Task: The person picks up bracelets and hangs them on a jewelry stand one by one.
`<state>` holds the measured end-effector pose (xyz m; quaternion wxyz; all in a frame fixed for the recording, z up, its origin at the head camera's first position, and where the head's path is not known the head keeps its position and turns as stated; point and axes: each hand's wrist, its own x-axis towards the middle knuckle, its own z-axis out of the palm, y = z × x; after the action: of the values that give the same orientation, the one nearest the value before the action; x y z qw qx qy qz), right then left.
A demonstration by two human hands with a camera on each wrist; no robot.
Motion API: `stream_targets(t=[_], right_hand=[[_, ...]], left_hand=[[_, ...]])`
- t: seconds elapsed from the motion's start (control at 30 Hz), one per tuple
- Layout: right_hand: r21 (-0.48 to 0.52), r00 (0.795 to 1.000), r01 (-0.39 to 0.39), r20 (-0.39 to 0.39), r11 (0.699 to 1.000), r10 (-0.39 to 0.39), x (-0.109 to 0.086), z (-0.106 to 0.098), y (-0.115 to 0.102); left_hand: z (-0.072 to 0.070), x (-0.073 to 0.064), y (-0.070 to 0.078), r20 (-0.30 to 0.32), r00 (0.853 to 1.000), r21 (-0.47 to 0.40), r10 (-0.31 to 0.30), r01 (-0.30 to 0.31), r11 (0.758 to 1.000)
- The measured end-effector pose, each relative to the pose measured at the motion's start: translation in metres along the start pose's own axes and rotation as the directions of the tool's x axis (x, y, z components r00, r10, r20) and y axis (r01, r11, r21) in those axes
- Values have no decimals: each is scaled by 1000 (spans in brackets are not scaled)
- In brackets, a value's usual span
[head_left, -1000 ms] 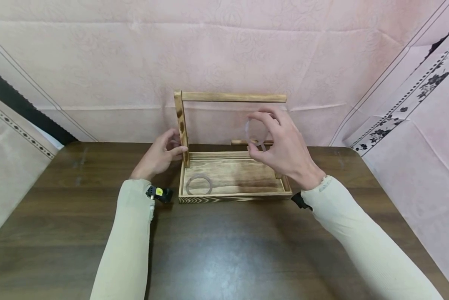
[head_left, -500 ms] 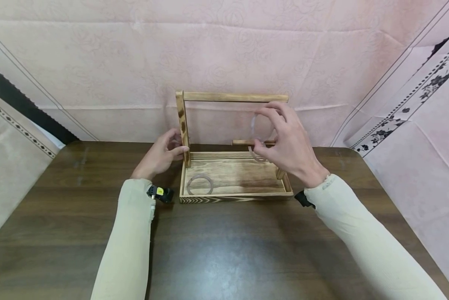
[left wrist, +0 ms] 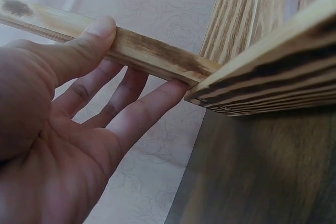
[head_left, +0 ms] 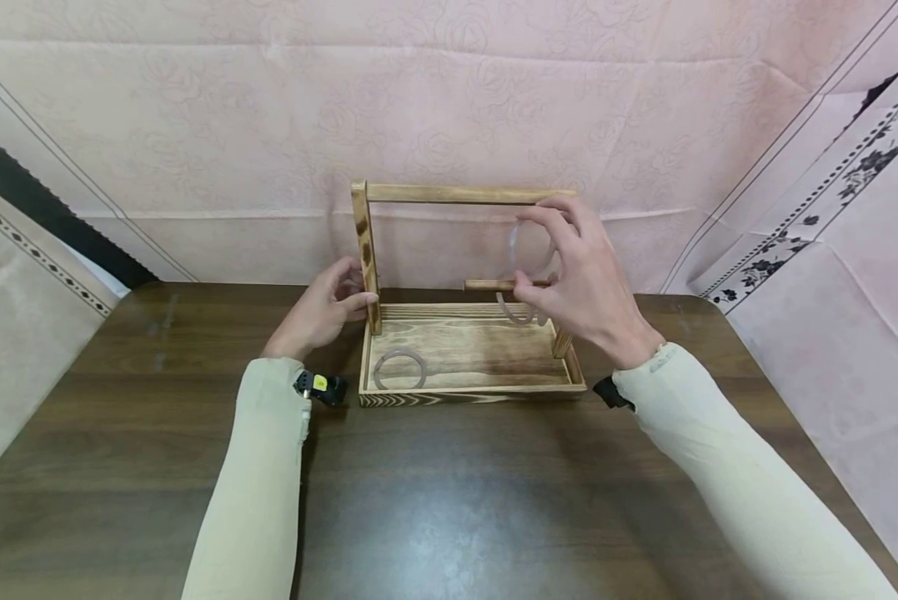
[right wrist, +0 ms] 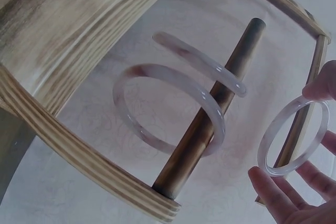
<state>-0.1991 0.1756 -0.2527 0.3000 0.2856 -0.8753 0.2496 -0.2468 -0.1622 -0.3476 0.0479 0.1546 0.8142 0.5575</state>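
Note:
My right hand point(head_left: 585, 275) pinches a pale translucent bangle point(right wrist: 266, 139) between thumb and fingertips, above the right part of a wooden display stand. Below it, two similar bangles point(right wrist: 126, 109) hang round the stand's dark wooden peg point(head_left: 486, 285), whose far end is free. My left hand point(head_left: 317, 307) grips the stand's left upright point(left wrist: 152, 51), thumb on one face and fingers on the other, near the tray. Another bangle point(head_left: 422, 367) lies flat in the tray's left front corner. Part of the held bangle is hidden behind my right fingers.
The tray base point(head_left: 449, 398) has low walls and stands on a brown wooden table point(head_left: 449, 500). A top bar point(head_left: 464, 194) runs from the left upright to the right, over the peg. A pink cloth point(head_left: 268, 125) hangs close behind the stand.
My right hand has moved a little to the right with its bangle. The bangles hanging on the peg show more plainly below it. My left hand stays on the upright.

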Motion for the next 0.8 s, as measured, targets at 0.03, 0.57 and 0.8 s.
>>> stream_targets(t=[0.03,0.57,0.8], right_hand=[[0,1000,-1,-1,1000,1,0,0,1],[-12,998,-55,-23,998,55,4,-4,10],[-17,997,-74,-36,997,74,6,-3,11]], left_hand=[[0,0,0,0,1000,2,-1,1,1000],[0,2,-1,-15,1000,20,11,-11,1000],[0,1,-2,-12,1000,9,13,-13,1000]])
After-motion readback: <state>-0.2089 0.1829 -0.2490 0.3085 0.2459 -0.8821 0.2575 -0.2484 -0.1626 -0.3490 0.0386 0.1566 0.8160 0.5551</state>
